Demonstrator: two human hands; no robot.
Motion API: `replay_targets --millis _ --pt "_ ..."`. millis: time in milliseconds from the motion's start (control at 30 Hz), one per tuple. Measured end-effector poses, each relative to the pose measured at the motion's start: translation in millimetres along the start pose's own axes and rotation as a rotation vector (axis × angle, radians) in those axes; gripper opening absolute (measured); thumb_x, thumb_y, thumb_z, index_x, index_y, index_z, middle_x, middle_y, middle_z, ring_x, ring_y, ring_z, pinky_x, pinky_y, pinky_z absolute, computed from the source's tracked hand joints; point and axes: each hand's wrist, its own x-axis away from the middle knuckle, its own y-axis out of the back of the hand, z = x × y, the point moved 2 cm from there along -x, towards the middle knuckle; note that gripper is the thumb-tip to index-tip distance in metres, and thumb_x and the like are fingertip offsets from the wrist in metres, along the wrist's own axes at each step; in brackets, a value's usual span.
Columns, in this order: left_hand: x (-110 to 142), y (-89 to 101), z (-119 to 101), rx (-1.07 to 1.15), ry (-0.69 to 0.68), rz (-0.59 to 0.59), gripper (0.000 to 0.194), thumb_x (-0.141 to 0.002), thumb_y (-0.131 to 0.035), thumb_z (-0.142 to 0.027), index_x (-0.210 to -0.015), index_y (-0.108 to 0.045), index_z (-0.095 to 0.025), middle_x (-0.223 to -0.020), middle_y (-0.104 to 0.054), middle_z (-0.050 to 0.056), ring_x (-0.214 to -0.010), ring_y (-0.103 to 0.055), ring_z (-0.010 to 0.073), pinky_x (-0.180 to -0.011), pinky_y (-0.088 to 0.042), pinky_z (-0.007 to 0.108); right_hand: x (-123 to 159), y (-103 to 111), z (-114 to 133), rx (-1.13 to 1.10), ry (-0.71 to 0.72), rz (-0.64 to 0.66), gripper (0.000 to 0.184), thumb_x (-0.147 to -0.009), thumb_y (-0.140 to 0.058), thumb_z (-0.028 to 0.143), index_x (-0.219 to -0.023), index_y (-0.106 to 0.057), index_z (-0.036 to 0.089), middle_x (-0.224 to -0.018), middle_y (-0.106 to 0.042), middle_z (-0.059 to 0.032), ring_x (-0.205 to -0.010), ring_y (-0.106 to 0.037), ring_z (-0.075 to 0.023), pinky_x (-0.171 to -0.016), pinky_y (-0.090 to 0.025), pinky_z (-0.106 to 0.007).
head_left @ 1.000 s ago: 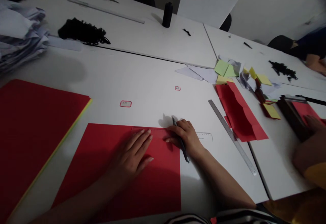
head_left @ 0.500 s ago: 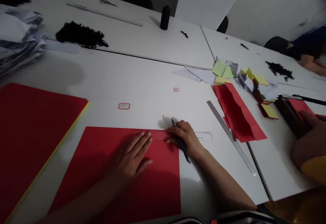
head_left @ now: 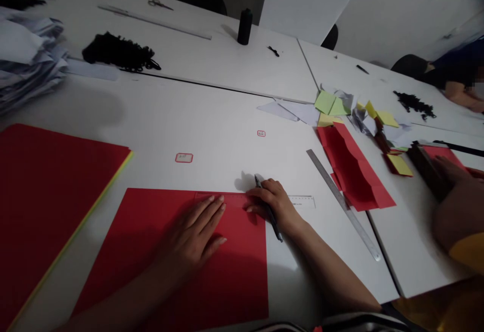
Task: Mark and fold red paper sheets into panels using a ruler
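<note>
A sheet of red paper [head_left: 234,261] lies flat on the table in front of me. Along its far edge rests a clear plastic ruler [head_left: 302,201], which sticks out past the paper's right side. My left hand [head_left: 192,234] lies open on the sheet, fingers outstretched, with the fingertips at the ruler's lower edge. A black pen [head_left: 273,221] sits in my right hand [head_left: 276,203], tilted, with one end beyond the paper's far edge. The fingers of that hand are also over the ruler and hide its middle.
More red paper with a yellow edge [head_left: 56,211] lies at left. To the right are a steel ruler [head_left: 342,203], folded red paper [head_left: 355,171] and a co-worker's hand [head_left: 451,171]. Farther back stand a black thread spool [head_left: 245,27] and a black cord bundle [head_left: 117,52].
My hands, the pen and the ruler have stayed in place. At the right, the co-worker's hand has shifted slightly left and up over a red piece.
</note>
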Motion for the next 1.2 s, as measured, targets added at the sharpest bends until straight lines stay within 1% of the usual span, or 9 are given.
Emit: replay_targets --millis 167,467,700,800,900,1033,1200 --pt "1.1 -1.6 1.0 0.03 0.03 0.007 0.069 -0.095 -0.049 -0.042 -0.153 -0.019 -0.022 -0.15 -0.041 0.005 -0.138 -0.037 0.0244 -0.113 -0.033 0.039 0.4 -0.5 -0.2 0.001 -0.007 0.006 0.031 -0.088 -0.062 0.045 -0.106 -0.068 0.021 -0.084 -0.06 -0.006 -0.079 -0.053 -0.0192 -0.072 -0.044 -0.036" --pt "3.1 -1.6 -0.5 -0.012 0.026 0.035 0.068 -0.094 -0.05 -0.043 -0.152 -0.022 -0.02 -0.152 -0.038 0.005 -0.14 -0.033 0.0246 -0.113 -0.033 0.039 1.4 -0.7 0.7 -0.009 -0.015 0.012 0.032 -0.088 -0.061 0.047 -0.106 -0.069 0.021 -0.084 -0.061 -0.0072 -0.078 -0.052 -0.0201 -0.072 -0.043 -0.037" --pt "1.8 1.9 -2.4 0.027 0.035 0.032 0.066 -0.094 -0.05 -0.039 -0.152 -0.024 -0.02 -0.151 -0.041 0.006 -0.139 -0.036 0.0249 -0.112 -0.035 0.039 2.0 -0.4 1.5 -0.031 -0.03 0.021 0.033 -0.087 -0.063 0.044 -0.107 -0.069 0.018 -0.084 -0.062 -0.0074 -0.079 -0.052 -0.0202 -0.072 -0.042 -0.036" --pt "1.4 2.3 -2.6 0.044 0.049 0.04 0.065 -0.095 -0.049 -0.04 -0.152 -0.024 -0.021 -0.15 -0.042 0.006 -0.138 -0.037 0.0246 -0.11 -0.038 0.039 2.2 -0.4 1.3 -0.038 -0.03 0.017 0.033 -0.087 -0.064 0.044 -0.107 -0.069 0.018 -0.084 -0.062 -0.0074 -0.079 -0.052 -0.0202 -0.073 -0.042 -0.036" --pt "1.7 1.5 -2.5 0.033 0.052 0.051 0.065 -0.095 -0.048 -0.04 -0.152 -0.023 -0.021 -0.151 -0.041 0.006 -0.139 -0.036 0.0244 -0.111 -0.037 0.039 2.3 -0.6 0.7 -0.035 -0.031 0.022 0.033 -0.087 -0.064 0.044 -0.107 -0.069 0.018 -0.084 -0.062 -0.0069 -0.079 -0.052 -0.0198 -0.073 -0.042 -0.036" --pt "2.0 0.3 -1.9 0.033 0.049 0.039 0.067 -0.094 -0.049 -0.041 -0.153 -0.022 -0.021 -0.151 -0.04 0.005 -0.14 -0.035 0.0238 -0.113 -0.034 0.039 2.0 -0.8 0.3 -0.029 -0.03 0.02 0.032 -0.087 -0.063 0.045 -0.106 -0.069 0.019 -0.086 -0.062 -0.0076 -0.079 -0.052 -0.0197 -0.073 -0.042 -0.036" --pt "1.5 -0.1 -1.0 0.038 0.037 0.017 0.067 -0.094 -0.049 -0.04 -0.153 -0.023 -0.021 -0.15 -0.042 0.006 -0.14 -0.035 0.0241 -0.114 -0.033 0.039 0.9 0.6 1.1 -0.015 -0.024 0.015 0.033 -0.087 -0.063 0.046 -0.106 -0.069 0.019 -0.084 -0.061 -0.0076 -0.078 -0.052 -0.0201 -0.071 -0.043 -0.037"
